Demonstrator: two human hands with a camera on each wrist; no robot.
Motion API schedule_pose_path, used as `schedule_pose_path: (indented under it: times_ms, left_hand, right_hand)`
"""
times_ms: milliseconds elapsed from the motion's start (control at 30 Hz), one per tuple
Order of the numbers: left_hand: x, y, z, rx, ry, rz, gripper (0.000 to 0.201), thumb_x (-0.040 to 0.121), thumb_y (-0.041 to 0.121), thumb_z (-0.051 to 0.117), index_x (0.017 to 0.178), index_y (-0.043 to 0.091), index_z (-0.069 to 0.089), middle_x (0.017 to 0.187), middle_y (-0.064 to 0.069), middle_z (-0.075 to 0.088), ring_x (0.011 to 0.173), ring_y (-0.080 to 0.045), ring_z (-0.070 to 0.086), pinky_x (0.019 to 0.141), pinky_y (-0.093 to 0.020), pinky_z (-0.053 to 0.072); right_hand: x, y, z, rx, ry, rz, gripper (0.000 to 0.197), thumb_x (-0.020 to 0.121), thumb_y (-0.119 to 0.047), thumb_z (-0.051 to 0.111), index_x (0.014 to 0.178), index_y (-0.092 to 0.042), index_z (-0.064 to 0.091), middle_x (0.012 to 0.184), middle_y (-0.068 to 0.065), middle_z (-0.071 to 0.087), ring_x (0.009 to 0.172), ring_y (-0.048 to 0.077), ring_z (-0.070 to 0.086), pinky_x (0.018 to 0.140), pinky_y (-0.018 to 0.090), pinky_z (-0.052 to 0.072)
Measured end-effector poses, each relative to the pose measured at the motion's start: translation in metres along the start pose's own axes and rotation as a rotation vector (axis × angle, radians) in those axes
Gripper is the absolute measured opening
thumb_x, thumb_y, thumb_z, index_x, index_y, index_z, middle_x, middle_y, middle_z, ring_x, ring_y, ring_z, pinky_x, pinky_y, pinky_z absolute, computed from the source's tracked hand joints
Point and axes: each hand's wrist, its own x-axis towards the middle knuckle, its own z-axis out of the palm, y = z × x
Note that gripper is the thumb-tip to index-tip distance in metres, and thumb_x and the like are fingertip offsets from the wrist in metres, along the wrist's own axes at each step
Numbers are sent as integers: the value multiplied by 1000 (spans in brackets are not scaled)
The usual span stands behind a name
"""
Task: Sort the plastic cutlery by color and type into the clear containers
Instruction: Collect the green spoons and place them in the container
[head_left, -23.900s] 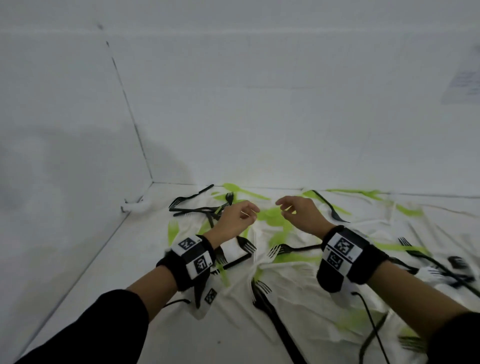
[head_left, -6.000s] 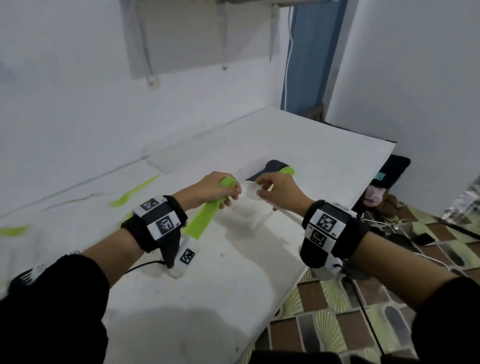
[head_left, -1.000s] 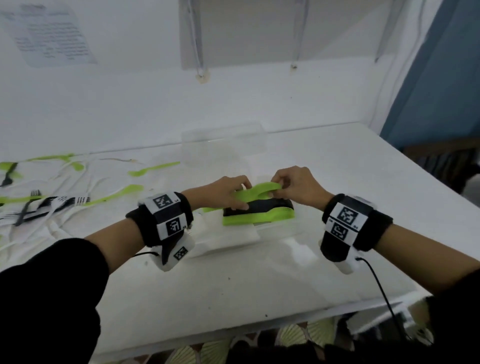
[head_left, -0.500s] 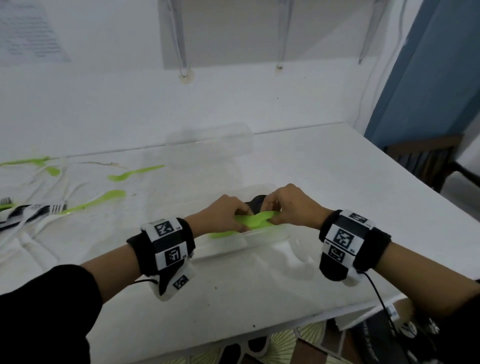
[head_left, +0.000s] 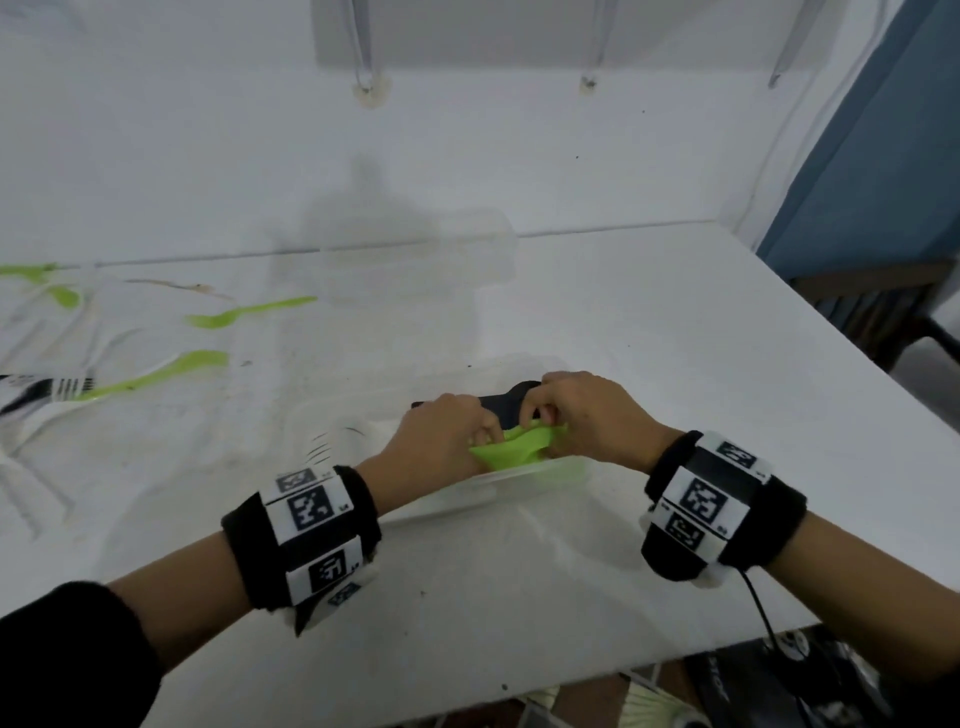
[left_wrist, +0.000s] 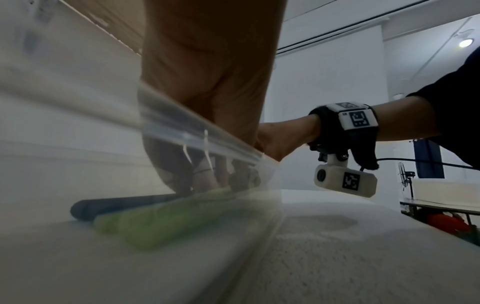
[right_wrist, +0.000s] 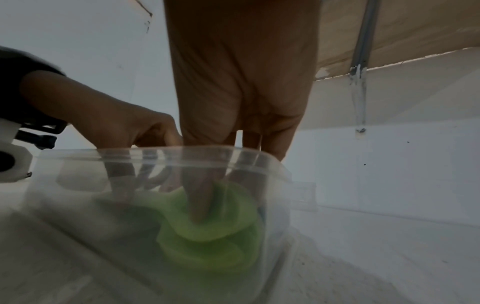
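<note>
Both hands reach into clear rectangular plastic container (head_left: 519, 480) on white table (head_left: 649, 332): left hand (head_left: 441, 441) and right hand (head_left: 587, 410), fingers curled, pinch stacked lime-green plastic spoons (head_left: 511, 451); black plastic cutlery (head_left: 501, 405) lies alongside inside

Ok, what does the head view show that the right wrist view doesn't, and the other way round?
Only the head view shows the loose green spoons and black-and-white forks left on the table, an empty clear container by the wall, and black cutlery behind the green. Only the right wrist view shows, through the clear wall, a right fingertip pressed into the stacked green spoon bowls. Both show the left hand and right hand reaching into the near container with green spoons.
</note>
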Motion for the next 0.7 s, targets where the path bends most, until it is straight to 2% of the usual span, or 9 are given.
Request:
schedule_pose_path:
  times_ms: [100,167,267,333,433,567,633,700]
  left_hand:
    - [2,-2,0,8,3,-16,25,81,23,64,105,28,68,103,10,65,99,-10,58,68,-17,34]
    - [4,-1,0,69,0,-2,25,82,24,63,105,32,68,104,12,64,99,-7,57,67,-17,31]
    - [5,1,0,81,-17,19,26,82,26,64,107,32,68,110,10,62,100,-10,57,67,-19,32]
    - [5,2,0,54,-16,17,27,82,26,65,109,29,67,115,6,58,99,-13,57,69,-20,33]
    - [3,2,1,25,0,-1,25,82,25,67,106,27,66,110,7,58,98,-11,56,66,-19,31]
    - [4,1,-1,70,-8,-6,18,83,27,65,100,28,67,104,13,62,94,-7,55,66,-17,29]
    - [4,-1,-2,49,-29,-4,17,82,25,65,99,26,67,104,13,63,89,-5,52,68,-17,31]
    - [4,-3,-3,26,-49,5,19,80,23,66,99,23,67,102,12,65,86,-5,53,70,-17,35]
  right_hand:
    - [0,5,-5,233,-40,10,33,67,-13,81,97,-15,70,76,-12,54,71,9,51,67,26,43]
    - [1,8,-6,320,-60,0,28,66,-8,81,92,-8,72,80,-4,64,69,6,54,71,24,46]
    - [1,9,-3,251,-49,-12,24,67,-8,80,90,-7,72,84,0,66,71,9,55,65,17,43]
    - [1,8,-2,196,-36,-14,24,68,-10,80,91,-9,71,85,-1,65,74,10,54,65,19,41]
    - [0,7,-2,244,-6,-4,25,67,-8,80,90,-9,70,84,-2,64,74,12,55,68,24,44]
    - [-1,13,-1,281,-19,-28,23,69,-8,79,91,-8,72,84,-4,66,72,7,56,69,20,48]
    - [-2,14,0,173,-28,-73,19,74,-13,76,93,-12,72,84,-9,61,70,3,51,62,10,40]
    - [-2,13,-1,71,-34,-96,17,78,-17,73,94,-14,71,85,-11,58,71,5,48,58,11,32]
